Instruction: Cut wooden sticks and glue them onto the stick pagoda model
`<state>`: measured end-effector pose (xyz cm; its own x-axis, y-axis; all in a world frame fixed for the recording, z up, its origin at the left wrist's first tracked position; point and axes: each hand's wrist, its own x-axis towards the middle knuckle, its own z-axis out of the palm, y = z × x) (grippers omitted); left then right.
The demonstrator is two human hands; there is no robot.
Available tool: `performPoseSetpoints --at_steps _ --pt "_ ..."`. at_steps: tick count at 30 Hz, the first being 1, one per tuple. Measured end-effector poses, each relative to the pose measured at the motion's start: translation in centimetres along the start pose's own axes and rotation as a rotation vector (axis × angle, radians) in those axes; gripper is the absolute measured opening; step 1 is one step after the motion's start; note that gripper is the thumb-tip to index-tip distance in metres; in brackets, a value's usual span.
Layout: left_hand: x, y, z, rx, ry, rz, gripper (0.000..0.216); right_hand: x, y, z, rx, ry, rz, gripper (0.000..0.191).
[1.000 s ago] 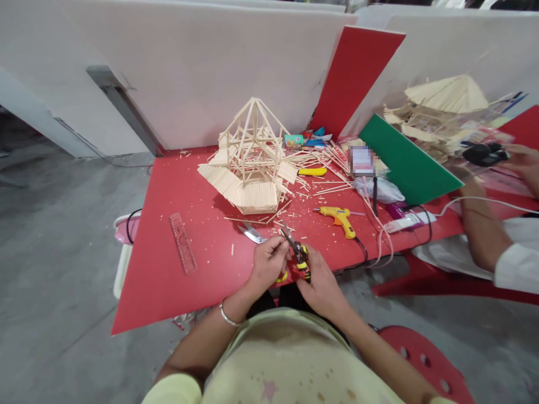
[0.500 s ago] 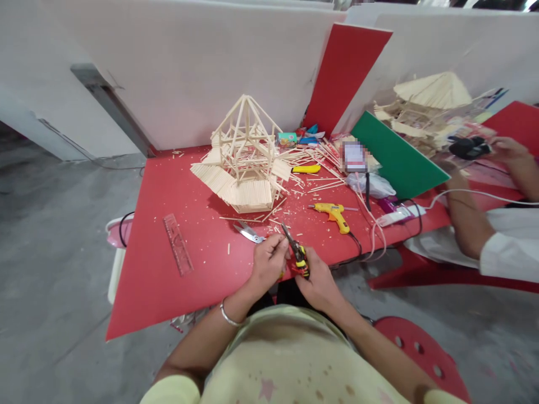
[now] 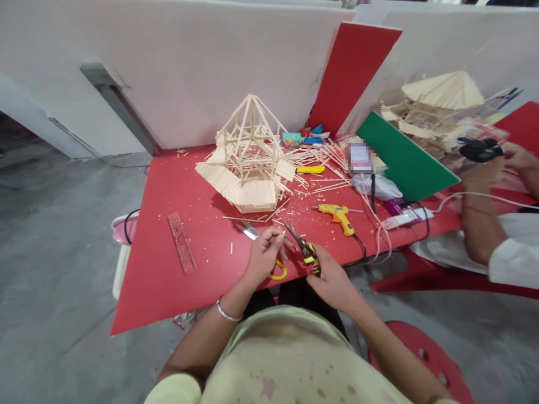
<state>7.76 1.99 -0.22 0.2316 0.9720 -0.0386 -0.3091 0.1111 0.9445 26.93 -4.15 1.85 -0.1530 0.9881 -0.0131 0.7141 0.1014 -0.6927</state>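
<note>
My left hand (image 3: 264, 253) is closed in a pinch over the table's front part, with a small pale bit of wooden stick (image 3: 283, 233) at the fingertips. In my right hand (image 3: 330, 276) is a pair of pliers (image 3: 309, 255) with yellow and black handles, jaws pointing up and left, apart from the left fingers. Scissors (image 3: 248, 230) lie partly hidden under my left hand, a yellow handle loop showing below it. Beyond them stands a model pavilion (image 3: 255, 193) of thin wooden sticks, its upper roof a bare frame and its lower roof partly covered.
On the red table (image 3: 147, 292) lie a clear ruler (image 3: 182, 242), a yellow glue gun (image 3: 337, 215), a yellow-handled tool (image 3: 310, 169), loose sticks and scraps. A green board (image 3: 406, 157) leans at right; beyond it another person's hand (image 3: 520, 160) holds something black.
My hands have moved apart, and the pliers have shifted slightly right, away from the left fingers. More of the scissors' yellow handle now shows. The view has shifted a little.
</note>
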Motion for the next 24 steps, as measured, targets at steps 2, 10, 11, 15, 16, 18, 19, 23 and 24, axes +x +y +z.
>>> performPoseSetpoints --at_steps 2,10,11,15,16,18,19,23,24 --pt "0.1 0.1 -0.3 0.068 -0.013 0.010 0.031 0.0 -0.3 0.1 -0.033 -0.023 -0.004 0.060" --pt "0.2 0.3 -1.1 0.293 -0.009 0.057 0.021 0.5 -0.4 0.2 -0.077 -0.096 0.042 0.055" --pt "0.2 0.1 -1.1 0.310 -0.010 0.060 0.021 0.6 -0.3 0.2 -0.072 -0.107 0.045 0.051" --pt "0.5 -0.3 -1.1 0.234 -0.015 0.004 0.027 0.8 0.6 0.2 -0.126 -0.059 0.111 0.038" --pt "0.6 -0.3 -1.0 0.167 -0.011 -0.036 0.029 1.0 0.9 0.1 -0.151 -0.029 0.125 0.038" --pt "0.8 0.1 -0.9 -0.006 -0.002 -0.136 0.036 1.6 1.6 0.0 -0.211 0.027 0.144 0.042" --pt "0.9 0.4 -0.8 -0.098 0.008 -0.186 0.038 1.9 2.0 -0.1 -0.258 0.054 0.162 0.046" --pt "1.3 1.4 -1.0 -0.348 0.060 -0.256 0.039 3.3 3.5 -0.3 -0.530 0.126 0.291 0.059" --pt "1.4 1.5 -1.1 -0.371 0.080 -0.249 0.038 3.6 3.8 -0.3 -0.584 0.139 0.309 0.062"
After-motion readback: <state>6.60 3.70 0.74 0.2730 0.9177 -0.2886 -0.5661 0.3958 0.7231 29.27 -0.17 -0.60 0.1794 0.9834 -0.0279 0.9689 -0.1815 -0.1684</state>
